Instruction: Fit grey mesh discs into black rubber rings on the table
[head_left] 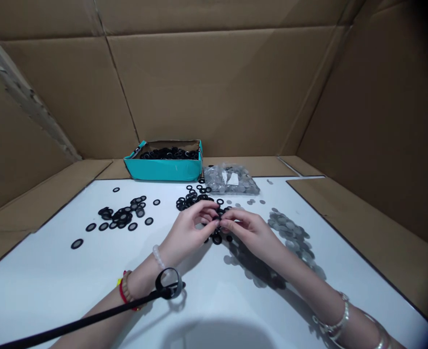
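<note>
My left hand (188, 230) and my right hand (245, 231) meet at their fingertips above the middle of the white table top (185, 310). A small black rubber ring (217, 224) is pinched between them, partly hidden by my fingers. A loose heap of similar black rings (192, 201) lies just beyond my left hand, and more (217, 239) sit below my fingertips. Grey metal discs (289, 231) are spread out beyond my right hand.
A teal box of black rings (163, 169) stands at the far edge, next to a clear bag of grey discs (231, 179). Another cluster of black rings (121, 217) lies on the left. A black rod with a loop (169, 283) crosses my left forearm. Cardboard walls (221, 87) surround the table.
</note>
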`<state>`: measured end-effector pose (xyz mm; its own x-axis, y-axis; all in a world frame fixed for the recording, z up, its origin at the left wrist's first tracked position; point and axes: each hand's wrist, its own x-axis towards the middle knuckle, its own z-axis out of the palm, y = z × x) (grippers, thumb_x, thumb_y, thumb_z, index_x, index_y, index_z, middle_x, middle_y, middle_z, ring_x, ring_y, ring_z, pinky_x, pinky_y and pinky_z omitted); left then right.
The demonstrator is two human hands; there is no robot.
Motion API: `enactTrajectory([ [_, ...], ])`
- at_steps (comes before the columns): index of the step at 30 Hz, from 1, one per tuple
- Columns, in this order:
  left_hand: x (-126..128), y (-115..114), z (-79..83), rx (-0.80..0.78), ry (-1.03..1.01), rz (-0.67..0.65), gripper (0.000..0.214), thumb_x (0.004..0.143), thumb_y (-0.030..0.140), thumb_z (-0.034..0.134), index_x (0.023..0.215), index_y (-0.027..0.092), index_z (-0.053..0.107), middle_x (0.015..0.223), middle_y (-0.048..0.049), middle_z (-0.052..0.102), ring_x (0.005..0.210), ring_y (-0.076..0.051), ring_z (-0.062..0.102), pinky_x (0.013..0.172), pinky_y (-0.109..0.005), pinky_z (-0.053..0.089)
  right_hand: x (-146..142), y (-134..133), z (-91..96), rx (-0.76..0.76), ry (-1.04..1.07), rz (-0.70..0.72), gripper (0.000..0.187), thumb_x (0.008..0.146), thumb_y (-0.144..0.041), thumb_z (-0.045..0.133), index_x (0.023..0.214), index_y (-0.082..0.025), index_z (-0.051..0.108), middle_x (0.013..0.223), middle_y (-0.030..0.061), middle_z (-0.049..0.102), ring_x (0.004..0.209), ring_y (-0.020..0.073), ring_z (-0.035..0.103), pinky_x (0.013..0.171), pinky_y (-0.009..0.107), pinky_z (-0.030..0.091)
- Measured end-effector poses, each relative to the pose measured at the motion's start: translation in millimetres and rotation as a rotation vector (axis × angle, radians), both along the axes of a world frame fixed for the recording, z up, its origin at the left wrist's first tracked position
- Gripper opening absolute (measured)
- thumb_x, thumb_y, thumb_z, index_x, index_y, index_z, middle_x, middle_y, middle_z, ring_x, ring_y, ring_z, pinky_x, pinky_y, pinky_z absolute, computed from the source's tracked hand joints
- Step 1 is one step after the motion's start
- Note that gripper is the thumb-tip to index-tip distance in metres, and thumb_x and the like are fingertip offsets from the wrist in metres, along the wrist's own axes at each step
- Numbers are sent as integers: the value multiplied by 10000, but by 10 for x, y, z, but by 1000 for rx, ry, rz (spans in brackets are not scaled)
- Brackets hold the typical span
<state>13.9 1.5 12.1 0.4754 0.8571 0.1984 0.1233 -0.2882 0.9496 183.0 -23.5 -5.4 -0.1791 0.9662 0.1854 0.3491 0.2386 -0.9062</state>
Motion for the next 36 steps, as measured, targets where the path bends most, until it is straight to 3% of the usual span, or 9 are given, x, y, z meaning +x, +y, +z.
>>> enactTrajectory([
  [9, 5, -7, -33, -60, 21, -16, 149, 792, 187, 505, 938, 170, 525, 881, -47, 557, 816, -151, 538, 726, -273, 437, -36, -9, -4, -57, 140, 68, 173, 794, -358, 570, 760, -190, 549, 761, 7, 559, 712, 151, 545, 643, 255, 422],
  [18, 29, -29, -9, -76, 40, 62, 127, 775, 173, 507, 898, 160, 535, 841, -35, 565, 780, -145, 533, 709, -270, 429, -88, -80, 7, 181, 87, -59, 165, 825, -260, 522, 680, -189, 489, 703, -2, 495, 671, 139, 482, 634, 257, 382],
  [23, 32, -10, 31, -211, -67, 32, 135, 738, 183, 568, 865, 148, 541, 800, -27, 572, 755, -137, 545, 695, -266, 443, -77, -69, 25, 230, 90, -57, 172, 825, -244, 526, 666, -189, 491, 701, 0, 497, 672, 140, 480, 631, 259, 375],
  [30, 67, -12, 57, -288, -225, 129, 183, 678, 182, 651, 821, 145, 544, 745, 2, 568, 692, -111, 554, 683, -252, 467, -74, -55, 38, 109, 173, -5, 179, 812, -295, 549, 672, -188, 524, 701, -2, 503, 670, 136, 485, 622, 259, 379],
  [36, 47, -38, 30, -362, -236, 28, 224, 733, 233, 619, 902, 147, 500, 780, -7, 560, 665, -111, 589, 668, -257, 482, -95, -45, 35, -60, 259, 31, 211, 812, -387, 532, 760, -191, 590, 716, 2, 562, 652, 136, 517, 593, 250, 403],
])
